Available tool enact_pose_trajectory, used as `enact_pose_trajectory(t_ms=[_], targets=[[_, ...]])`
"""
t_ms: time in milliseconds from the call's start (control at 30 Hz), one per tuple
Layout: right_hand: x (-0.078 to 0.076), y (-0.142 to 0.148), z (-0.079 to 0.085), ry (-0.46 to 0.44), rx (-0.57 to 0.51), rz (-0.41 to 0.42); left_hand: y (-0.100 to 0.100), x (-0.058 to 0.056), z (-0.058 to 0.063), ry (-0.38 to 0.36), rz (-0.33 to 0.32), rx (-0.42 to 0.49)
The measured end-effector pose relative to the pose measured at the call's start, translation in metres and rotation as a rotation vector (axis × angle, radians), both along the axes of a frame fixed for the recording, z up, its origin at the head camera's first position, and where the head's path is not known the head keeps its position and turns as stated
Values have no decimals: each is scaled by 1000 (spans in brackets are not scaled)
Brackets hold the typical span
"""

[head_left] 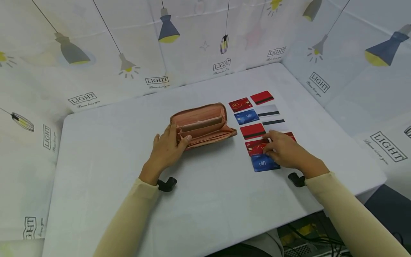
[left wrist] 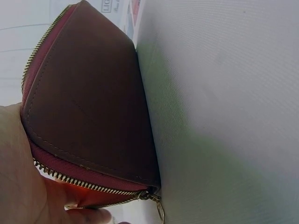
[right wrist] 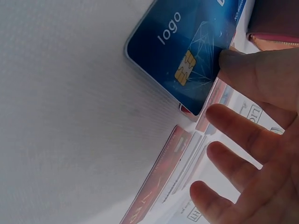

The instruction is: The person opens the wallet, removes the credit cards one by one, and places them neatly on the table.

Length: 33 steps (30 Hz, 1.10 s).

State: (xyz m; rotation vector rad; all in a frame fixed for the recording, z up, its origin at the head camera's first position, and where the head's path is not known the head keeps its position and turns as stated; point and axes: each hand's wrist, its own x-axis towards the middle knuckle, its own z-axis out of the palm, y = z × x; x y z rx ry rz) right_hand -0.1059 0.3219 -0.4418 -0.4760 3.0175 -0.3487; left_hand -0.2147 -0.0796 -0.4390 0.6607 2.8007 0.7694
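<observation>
A brown zip-around wallet (head_left: 205, 123) stands unzipped on the white table, its pink compartments facing up. My left hand (head_left: 165, 150) grips its near left corner, thumb over the inner edge and fingers along the side. In the left wrist view the brown outer face (left wrist: 88, 98) and zip pull (left wrist: 154, 198) show. My right hand (head_left: 285, 151) hovers low over the nearest cards. Its thumb (right wrist: 252, 70) touches the edge of a blue card (right wrist: 187, 56); the other visible fingers are loosely spread. That card overlaps a red card (head_left: 255, 147).
More cards lie in two columns: a red VIP card (head_left: 240, 104), a blue VIP card (head_left: 246, 117), striped red cards (head_left: 252, 132) and striped white ones (head_left: 269, 110). A printed cloth wall (head_left: 192, 53) borders the table's back. Cables (head_left: 316, 237) hang below the front right edge.
</observation>
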Motion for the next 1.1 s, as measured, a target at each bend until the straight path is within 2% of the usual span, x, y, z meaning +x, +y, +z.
enact_pose_trajectory(t_ms=[533, 833, 1100], targets=[[1, -6, 3, 11, 87, -10, 1, 1, 4, -6, 3, -4], [-1, -10, 9, 81, 41, -24, -2, 0, 3, -5, 1, -7], [-5, -10, 18, 81, 9, -61, -1, -2, 2, -6, 3, -4]])
